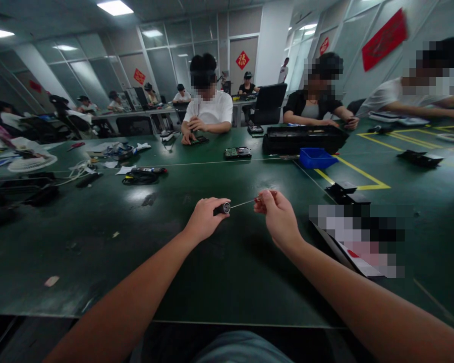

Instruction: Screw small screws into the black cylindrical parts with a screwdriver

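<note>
My left hand point(205, 218) is closed around a short black cylindrical part point(222, 208), its round end with a pale ring facing right. In my right hand point(277, 214) is the reddish handle of a screwdriver point(244, 203), the fingers wrapped round it. The thin metal shaft points left, and its tip meets or nearly meets the side of the black part; I cannot tell which. Both hands are held above the green table point(212, 282). What the cylinder belongs to is hidden by my left fingers.
A blue bin point(317, 158) and a long black housing point(304, 139) stand ahead to the right. Black brackets point(348, 192) and a partly blurred flat item point(348, 247) lie right of my hand. Coiled black cable point(144, 176) lies ahead left. Co-workers point(210, 108) sit across the table.
</note>
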`<state>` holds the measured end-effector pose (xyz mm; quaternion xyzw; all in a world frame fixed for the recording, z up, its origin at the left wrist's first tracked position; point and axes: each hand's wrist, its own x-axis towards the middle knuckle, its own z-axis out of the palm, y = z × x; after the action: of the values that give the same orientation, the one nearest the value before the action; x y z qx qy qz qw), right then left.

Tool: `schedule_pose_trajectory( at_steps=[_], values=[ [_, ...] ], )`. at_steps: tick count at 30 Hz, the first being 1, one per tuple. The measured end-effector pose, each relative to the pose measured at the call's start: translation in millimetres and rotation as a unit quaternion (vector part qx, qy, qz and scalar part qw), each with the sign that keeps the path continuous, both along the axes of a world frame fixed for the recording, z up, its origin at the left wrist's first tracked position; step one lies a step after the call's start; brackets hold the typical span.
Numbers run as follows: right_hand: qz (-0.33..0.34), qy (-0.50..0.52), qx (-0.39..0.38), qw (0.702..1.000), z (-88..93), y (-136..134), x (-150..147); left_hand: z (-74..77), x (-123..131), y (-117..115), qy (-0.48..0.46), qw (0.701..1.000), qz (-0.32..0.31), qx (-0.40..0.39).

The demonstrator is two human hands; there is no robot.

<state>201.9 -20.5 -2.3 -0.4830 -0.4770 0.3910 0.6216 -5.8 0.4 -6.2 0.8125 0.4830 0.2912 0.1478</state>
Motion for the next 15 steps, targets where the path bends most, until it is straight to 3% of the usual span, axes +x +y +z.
schedule_pose_trajectory(
  at_steps=[7, 15],
  values=[
    [0.003, -0.187, 0.068, 0.980, 8.0, -11.8, 0.8, -2.0, 0.9, -1.8, 0.009, 1.000, 0.000, -0.014],
    [0.044, -0.307, 0.097, 0.946, 9.0, -13.7, 2.3, -2.4, 0.7, -0.8, 0.040, 0.998, -0.004, -0.044]
  ],
)
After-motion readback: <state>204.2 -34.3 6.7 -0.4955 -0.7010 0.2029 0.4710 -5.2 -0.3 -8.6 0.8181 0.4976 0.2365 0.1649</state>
